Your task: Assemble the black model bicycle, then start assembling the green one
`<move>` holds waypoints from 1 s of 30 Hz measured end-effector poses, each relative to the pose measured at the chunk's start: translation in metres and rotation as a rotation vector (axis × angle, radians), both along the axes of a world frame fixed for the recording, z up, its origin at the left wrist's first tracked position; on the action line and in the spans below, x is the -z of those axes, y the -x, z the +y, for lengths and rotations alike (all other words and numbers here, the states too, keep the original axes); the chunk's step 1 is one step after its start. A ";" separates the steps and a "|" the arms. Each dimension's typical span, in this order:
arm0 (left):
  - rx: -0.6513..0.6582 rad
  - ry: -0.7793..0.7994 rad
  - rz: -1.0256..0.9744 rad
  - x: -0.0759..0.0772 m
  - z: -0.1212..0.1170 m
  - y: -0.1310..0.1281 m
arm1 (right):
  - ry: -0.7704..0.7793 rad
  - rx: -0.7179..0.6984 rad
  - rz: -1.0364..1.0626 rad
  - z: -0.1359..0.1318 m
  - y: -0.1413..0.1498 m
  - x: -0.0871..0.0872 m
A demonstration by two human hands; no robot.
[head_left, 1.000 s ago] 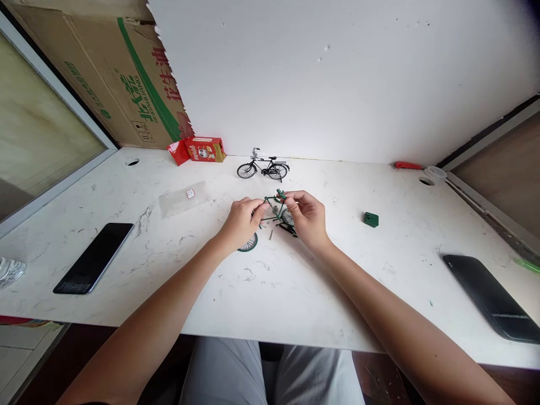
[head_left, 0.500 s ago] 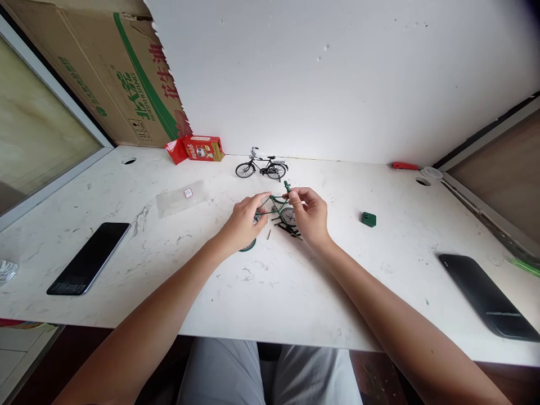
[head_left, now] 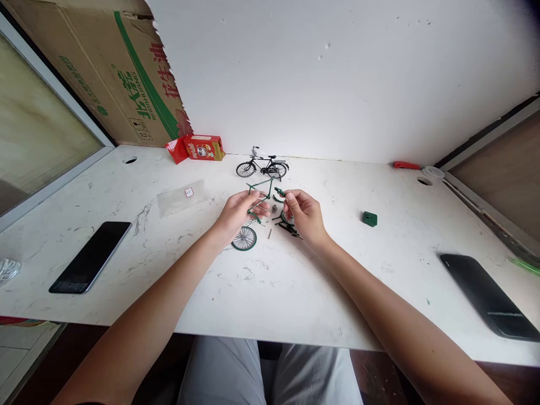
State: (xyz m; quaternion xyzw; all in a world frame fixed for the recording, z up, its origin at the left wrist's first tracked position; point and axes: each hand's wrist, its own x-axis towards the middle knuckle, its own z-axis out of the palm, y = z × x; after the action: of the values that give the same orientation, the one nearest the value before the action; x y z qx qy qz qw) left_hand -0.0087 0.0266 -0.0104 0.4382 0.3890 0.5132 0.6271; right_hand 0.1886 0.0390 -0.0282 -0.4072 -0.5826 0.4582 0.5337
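Observation:
My left hand (head_left: 238, 212) is closed on a small green model bicycle frame (head_left: 260, 194), lifted above the white marbled table (head_left: 270, 281). My right hand (head_left: 304, 216) pinches a small green part (head_left: 279, 192) close to the frame's right end. A loose green-rimmed wheel (head_left: 244, 238) lies flat on the table just below my left hand. Small black parts (head_left: 287, 228) and a short pin (head_left: 269, 233) lie under and between the hands. A finished black model bicycle (head_left: 262, 166) stands upright behind them near the wall.
A black phone (head_left: 90, 256) lies at the left, another dark phone (head_left: 489, 295) at the right. A clear plastic bag (head_left: 181, 197), a red snack box (head_left: 202, 147), a green block (head_left: 369, 219), a red tool (head_left: 406, 165) and a cardboard box (head_left: 118, 73) surround the work area.
My left hand has lifted the green frame up and to the left, uncovering the loose wheel on the table. My right hand now holds a small green part apart from the frame.

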 end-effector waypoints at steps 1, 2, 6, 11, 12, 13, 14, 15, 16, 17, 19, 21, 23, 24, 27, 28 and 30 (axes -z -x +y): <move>-0.001 0.009 -0.017 -0.001 0.000 0.000 | -0.003 -0.007 -0.006 0.000 0.000 0.000; -0.003 0.018 -0.025 -0.002 0.000 0.000 | -0.005 -0.012 -0.011 0.000 0.000 0.001; -0.005 0.045 -0.032 -0.006 -0.001 0.000 | -0.006 -0.008 -0.044 0.000 -0.002 0.001; -0.018 0.088 -0.059 -0.004 0.003 0.004 | -0.073 0.053 -0.299 0.005 -0.007 0.009; -0.025 0.099 -0.068 -0.003 0.004 0.005 | -0.115 0.063 -0.382 0.006 -0.008 0.011; -0.033 0.110 -0.077 -0.003 0.005 0.006 | -0.160 0.069 -0.462 0.007 -0.009 0.014; -0.039 0.121 -0.086 -0.002 0.006 0.007 | -0.201 0.065 -0.532 0.008 -0.010 0.017; -0.042 0.130 -0.093 -0.002 0.006 0.008 | -0.232 0.054 -0.587 0.009 -0.011 0.019; -0.041 0.138 -0.101 -0.003 0.007 0.009 | -0.254 0.038 -0.626 0.009 -0.011 0.020; -0.037 0.143 -0.112 -0.003 0.007 0.009 | -0.273 0.023 -0.648 0.009 -0.011 0.020; -0.026 0.154 -0.140 -0.004 0.007 0.010 | -0.315 0.027 -0.657 0.007 -0.010 0.018; -0.020 0.168 -0.169 -0.003 0.008 0.010 | -0.350 0.053 -0.638 0.003 -0.008 0.012; -0.025 0.175 -0.187 -0.002 0.008 0.010 | -0.363 0.035 -0.615 -0.002 -0.005 0.005; -0.026 0.168 -0.192 -0.001 0.008 0.010 | -0.365 0.001 -0.610 -0.004 -0.004 0.002; -0.016 0.107 -0.181 0.000 0.006 0.008 | -0.357 -0.117 -0.589 -0.009 -0.001 -0.003; -0.013 0.079 -0.166 -0.001 0.006 0.008 | -0.351 -0.142 -0.577 -0.011 -0.001 -0.003; -0.019 0.036 -0.130 -0.003 0.004 0.006 | -0.336 -0.162 -0.548 -0.012 0.000 -0.003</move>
State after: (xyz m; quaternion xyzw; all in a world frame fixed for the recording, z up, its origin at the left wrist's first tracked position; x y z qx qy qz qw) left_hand -0.0149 0.0307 -0.0077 0.3888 0.3610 0.5395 0.6538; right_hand 0.1889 0.0273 -0.0249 -0.3738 -0.8024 0.2700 0.3788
